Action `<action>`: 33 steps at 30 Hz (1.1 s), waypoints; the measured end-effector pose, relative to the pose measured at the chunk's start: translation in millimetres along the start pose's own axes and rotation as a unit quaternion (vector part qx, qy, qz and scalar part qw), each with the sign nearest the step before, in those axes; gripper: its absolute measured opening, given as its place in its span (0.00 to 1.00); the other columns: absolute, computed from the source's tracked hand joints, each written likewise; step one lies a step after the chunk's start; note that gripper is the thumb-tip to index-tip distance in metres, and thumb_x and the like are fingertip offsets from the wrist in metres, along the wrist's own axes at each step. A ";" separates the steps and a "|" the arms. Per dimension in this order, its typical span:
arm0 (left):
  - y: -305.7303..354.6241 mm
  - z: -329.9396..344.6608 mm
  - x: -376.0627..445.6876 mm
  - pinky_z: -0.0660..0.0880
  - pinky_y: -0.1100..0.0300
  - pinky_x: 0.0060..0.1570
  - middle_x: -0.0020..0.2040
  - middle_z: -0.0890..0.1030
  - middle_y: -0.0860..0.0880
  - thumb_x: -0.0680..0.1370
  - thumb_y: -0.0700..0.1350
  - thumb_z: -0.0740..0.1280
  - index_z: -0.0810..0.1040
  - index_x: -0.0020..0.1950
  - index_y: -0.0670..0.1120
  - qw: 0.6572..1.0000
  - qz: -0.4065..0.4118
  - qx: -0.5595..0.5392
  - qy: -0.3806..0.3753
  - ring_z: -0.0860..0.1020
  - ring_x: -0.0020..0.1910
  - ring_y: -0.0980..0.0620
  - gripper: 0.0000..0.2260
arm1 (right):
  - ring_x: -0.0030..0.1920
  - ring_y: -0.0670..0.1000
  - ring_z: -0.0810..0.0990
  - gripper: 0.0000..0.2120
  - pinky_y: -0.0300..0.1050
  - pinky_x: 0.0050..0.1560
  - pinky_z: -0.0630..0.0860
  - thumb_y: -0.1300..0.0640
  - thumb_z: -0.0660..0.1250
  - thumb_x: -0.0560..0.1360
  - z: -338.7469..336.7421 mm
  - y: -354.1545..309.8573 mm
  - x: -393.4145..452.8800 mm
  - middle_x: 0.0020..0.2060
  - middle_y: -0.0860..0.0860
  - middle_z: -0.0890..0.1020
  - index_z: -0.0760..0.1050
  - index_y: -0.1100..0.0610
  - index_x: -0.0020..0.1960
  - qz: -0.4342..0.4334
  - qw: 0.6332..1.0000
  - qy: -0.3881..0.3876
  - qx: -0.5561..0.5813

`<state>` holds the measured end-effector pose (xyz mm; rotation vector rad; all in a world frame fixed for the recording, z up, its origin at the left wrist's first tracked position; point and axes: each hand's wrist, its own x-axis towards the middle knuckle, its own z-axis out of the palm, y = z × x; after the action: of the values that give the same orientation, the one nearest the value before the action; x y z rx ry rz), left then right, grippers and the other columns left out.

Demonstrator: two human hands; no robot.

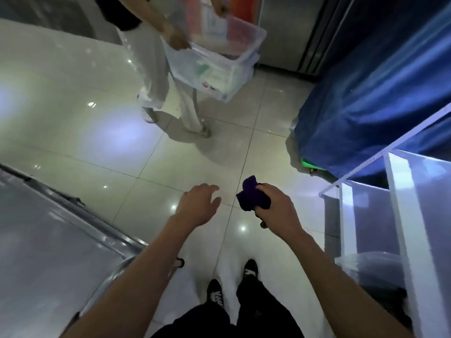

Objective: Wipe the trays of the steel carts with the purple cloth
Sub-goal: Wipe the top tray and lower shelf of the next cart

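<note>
The purple cloth (252,195) sits bunched in the right hand (273,203), just below the middle of the frame, with the fingers curled round it and a wad of fabric sticking out on the thumb side. It hangs in the air over the tiled floor (73,106) and touches no tray. The left hand (197,206) is just beside it, apart from the cloth, held out with its fingers loosely spread and nothing in it.

The nearest steel cart (48,252) fills the lower left of the frame; its flat top tray and rounded rim show, but blur and glare make it impossible to tell whether that tray has been wiped. Neither hand is over it. Judging from this, the wiping is not under way right now: the cloth is being carried between places, and the pictures give no proof of any tray finished, so the work should be counted as still to do or only partly done.

At the upper middle another person (151,69) in pale trousers handles a clear plastic bin (219,69). A blue cover (366,106) drapes something at the upper right, with a clear acrylic stand (400,215) below it.
</note>
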<state>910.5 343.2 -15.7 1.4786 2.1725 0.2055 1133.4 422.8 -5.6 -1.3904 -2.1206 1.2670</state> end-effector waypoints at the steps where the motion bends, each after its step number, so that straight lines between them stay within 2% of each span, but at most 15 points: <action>1: -5.9 -3.2 6.5 0.71 0.51 0.63 0.66 0.77 0.50 0.83 0.55 0.60 0.71 0.73 0.54 1.000 -0.016 -0.001 0.005 0.75 0.65 0.48 0.19 | 0.48 0.46 0.81 0.24 0.57 0.47 0.82 0.58 0.69 0.69 1.6 -2.9 16.7 0.56 0.34 0.77 0.75 0.39 0.61 -0.009 1.000 -0.016 -0.003; 5: -22.8 -19.7 27.4 0.71 0.49 0.64 0.67 0.76 0.50 0.83 0.55 0.60 0.70 0.74 0.53 0.996 -0.086 -0.009 0.029 0.74 0.66 0.48 0.20 | 0.50 0.48 0.81 0.25 0.58 0.49 0.81 0.59 0.70 0.69 9.0 -16.6 78.8 0.58 0.35 0.76 0.74 0.42 0.64 -0.060 0.994 -0.093 -0.020; 11: -46.8 -32.5 33.9 0.72 0.49 0.64 0.69 0.75 0.51 0.83 0.56 0.59 0.69 0.75 0.54 0.977 -0.199 -0.031 0.066 0.75 0.66 0.47 0.21 | 0.47 0.45 0.79 0.23 0.56 0.43 0.82 0.60 0.69 0.69 38.8 -53.3 153.0 0.52 0.29 0.74 0.74 0.41 0.60 -0.166 0.963 -0.200 -0.065; 15: -76.8 -34.6 23.3 0.73 0.47 0.64 0.70 0.75 0.50 0.83 0.57 0.59 0.70 0.75 0.54 0.957 -0.272 -0.058 0.085 0.75 0.65 0.47 0.21 | 0.50 0.48 0.81 0.27 0.56 0.49 0.81 0.60 0.70 0.69 79.6 -78.2 183.6 0.61 0.37 0.75 0.74 0.47 0.67 -0.202 0.937 -0.266 -0.101; 19: -118.2 -42.3 18.9 0.74 0.48 0.63 0.69 0.76 0.49 0.83 0.57 0.59 0.70 0.75 0.53 0.933 -0.332 -0.085 0.113 0.76 0.65 0.45 0.21 | 0.52 0.52 0.82 0.28 0.58 0.48 0.82 0.62 0.71 0.69 135.0 -105.6 214.0 0.65 0.43 0.76 0.75 0.50 0.68 -0.232 0.906 -0.335 -0.114; 27: -227.2 -80.1 33.1 0.74 0.47 0.65 0.71 0.75 0.49 0.82 0.56 0.61 0.71 0.74 0.52 0.875 -0.413 -0.179 0.178 0.75 0.67 0.46 0.21 | 0.56 0.51 0.80 0.28 0.57 0.52 0.82 0.63 0.73 0.71 243.4 -191.3 279.5 0.66 0.47 0.77 0.74 0.53 0.70 -0.281 0.854 -0.408 -0.155; 33: -294.2 -133.3 39.9 0.74 0.47 0.64 0.69 0.76 0.48 0.82 0.55 0.62 0.71 0.74 0.51 0.849 -0.450 -0.176 0.214 0.75 0.65 0.46 0.20 | 0.52 0.53 0.81 0.26 0.59 0.49 0.81 0.63 0.71 0.71 301.0 -261.6 316.4 0.62 0.46 0.78 0.75 0.52 0.68 -0.303 0.832 -0.440 -0.145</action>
<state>591.0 282.2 -28.6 0.1184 2.7315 0.5926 631.4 503.7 -29.4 -0.0241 -3.0784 1.4718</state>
